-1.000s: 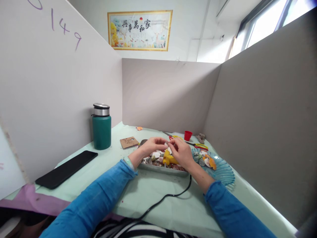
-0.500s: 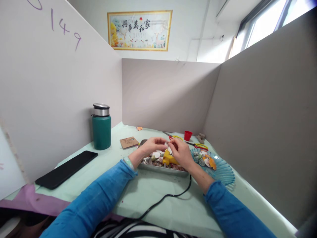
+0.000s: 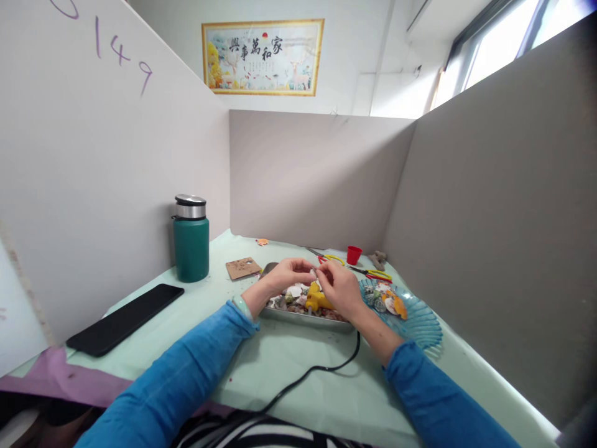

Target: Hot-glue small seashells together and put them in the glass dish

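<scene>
Both hands meet above a metal tray (image 3: 298, 318) full of shells and small pieces. My left hand (image 3: 288, 274) and my right hand (image 3: 341, 287) pinch a tiny pale piece (image 3: 314, 272) between their fingertips; it is too small to name. A yellow glue gun (image 3: 317, 298) lies in the tray just under the hands, and its black cord (image 3: 308, 372) runs toward me over the table. Blue sleeves cover both forearms.
A green flask (image 3: 191, 239) stands at the left by the partition, with a black phone (image 3: 125, 318) nearer me. A brown card (image 3: 243, 268), a red cup (image 3: 354, 254) and yellow-handled scissors (image 3: 373, 273) lie behind the tray. A blue glass plate (image 3: 420, 324) holds shells at the right.
The fingertips have shifted very slightly around the small piece; the arms and everything on the table stay where they were.
</scene>
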`<state>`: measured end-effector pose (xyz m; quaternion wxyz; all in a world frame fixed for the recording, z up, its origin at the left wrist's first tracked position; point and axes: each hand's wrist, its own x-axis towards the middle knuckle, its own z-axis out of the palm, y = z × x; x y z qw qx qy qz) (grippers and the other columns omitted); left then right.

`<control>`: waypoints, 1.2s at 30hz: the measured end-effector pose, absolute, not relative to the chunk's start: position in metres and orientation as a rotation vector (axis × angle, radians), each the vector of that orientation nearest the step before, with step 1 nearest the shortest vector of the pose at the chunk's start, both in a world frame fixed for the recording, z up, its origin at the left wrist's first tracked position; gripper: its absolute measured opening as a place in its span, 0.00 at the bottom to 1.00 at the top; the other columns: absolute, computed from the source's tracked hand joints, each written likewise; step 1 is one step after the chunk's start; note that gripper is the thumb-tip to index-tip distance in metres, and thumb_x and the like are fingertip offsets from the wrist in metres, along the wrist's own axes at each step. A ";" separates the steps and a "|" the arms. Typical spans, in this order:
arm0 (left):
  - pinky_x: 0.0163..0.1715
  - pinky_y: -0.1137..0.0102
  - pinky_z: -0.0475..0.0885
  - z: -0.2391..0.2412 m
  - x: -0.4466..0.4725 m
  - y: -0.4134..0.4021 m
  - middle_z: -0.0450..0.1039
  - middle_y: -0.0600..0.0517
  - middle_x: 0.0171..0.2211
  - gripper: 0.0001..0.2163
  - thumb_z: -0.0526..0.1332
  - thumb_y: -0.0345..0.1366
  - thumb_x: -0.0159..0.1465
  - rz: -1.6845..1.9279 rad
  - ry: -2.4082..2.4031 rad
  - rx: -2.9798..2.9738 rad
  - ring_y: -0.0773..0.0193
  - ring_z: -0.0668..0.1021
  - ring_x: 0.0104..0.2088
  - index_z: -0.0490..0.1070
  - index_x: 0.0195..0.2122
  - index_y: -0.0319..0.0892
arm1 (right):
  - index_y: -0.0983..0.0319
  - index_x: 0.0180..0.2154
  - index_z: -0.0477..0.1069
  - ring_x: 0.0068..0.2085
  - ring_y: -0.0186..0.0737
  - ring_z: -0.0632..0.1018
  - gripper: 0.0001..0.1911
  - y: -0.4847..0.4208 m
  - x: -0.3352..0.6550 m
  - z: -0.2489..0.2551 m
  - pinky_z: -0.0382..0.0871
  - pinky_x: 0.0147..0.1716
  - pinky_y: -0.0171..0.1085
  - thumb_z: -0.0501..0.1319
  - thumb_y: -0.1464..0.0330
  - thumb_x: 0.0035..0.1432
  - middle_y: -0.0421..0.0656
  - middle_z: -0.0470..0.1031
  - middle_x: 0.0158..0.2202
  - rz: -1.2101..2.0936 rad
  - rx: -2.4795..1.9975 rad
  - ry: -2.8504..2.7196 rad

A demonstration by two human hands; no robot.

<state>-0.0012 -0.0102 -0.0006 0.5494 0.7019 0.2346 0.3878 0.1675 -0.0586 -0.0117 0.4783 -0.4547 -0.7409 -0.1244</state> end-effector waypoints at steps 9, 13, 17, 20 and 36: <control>0.31 0.73 0.68 -0.004 0.000 -0.006 0.73 0.52 0.29 0.19 0.69 0.38 0.47 0.972 0.557 1.632 0.69 0.74 0.28 0.72 0.40 0.38 | 0.60 0.31 0.67 0.27 0.35 0.70 0.07 -0.059 0.168 -0.009 0.61 0.31 0.34 0.54 0.66 0.59 0.41 0.72 0.30 -0.283 -1.069 -1.768; 0.30 0.73 0.67 -0.002 -0.001 -0.008 0.73 0.52 0.30 0.19 0.69 0.39 0.48 0.963 0.578 1.642 0.69 0.74 0.28 0.72 0.40 0.38 | 0.60 0.31 0.68 0.27 0.35 0.70 0.06 -0.060 0.168 -0.008 0.61 0.31 0.35 0.54 0.67 0.58 0.42 0.72 0.30 -0.283 -1.046 -1.777; 0.29 0.74 0.67 0.001 -0.001 -0.012 0.73 0.52 0.30 0.19 0.69 0.38 0.48 0.957 0.590 1.666 0.70 0.73 0.27 0.72 0.40 0.38 | 0.61 0.31 0.68 0.27 0.35 0.70 0.06 -0.062 0.167 -0.007 0.61 0.30 0.34 0.54 0.68 0.58 0.41 0.71 0.29 -0.292 -1.041 -1.790; 0.29 0.73 0.67 0.003 -0.001 -0.015 0.73 0.52 0.29 0.19 0.69 0.38 0.48 0.957 0.591 1.706 0.69 0.73 0.28 0.72 0.40 0.38 | 0.61 0.32 0.68 0.28 0.35 0.70 0.05 -0.061 0.167 -0.008 0.61 0.30 0.34 0.55 0.69 0.58 0.41 0.71 0.30 -0.290 -1.046 -1.794; 0.25 0.75 0.67 0.001 -0.001 -0.012 0.71 0.54 0.25 0.17 0.68 0.39 0.50 0.965 0.605 1.826 0.70 0.72 0.24 0.71 0.39 0.39 | 0.60 0.30 0.67 0.29 0.36 0.70 0.06 -0.060 0.168 -0.010 0.60 0.30 0.34 0.54 0.69 0.58 0.41 0.70 0.28 -0.337 -1.054 -1.821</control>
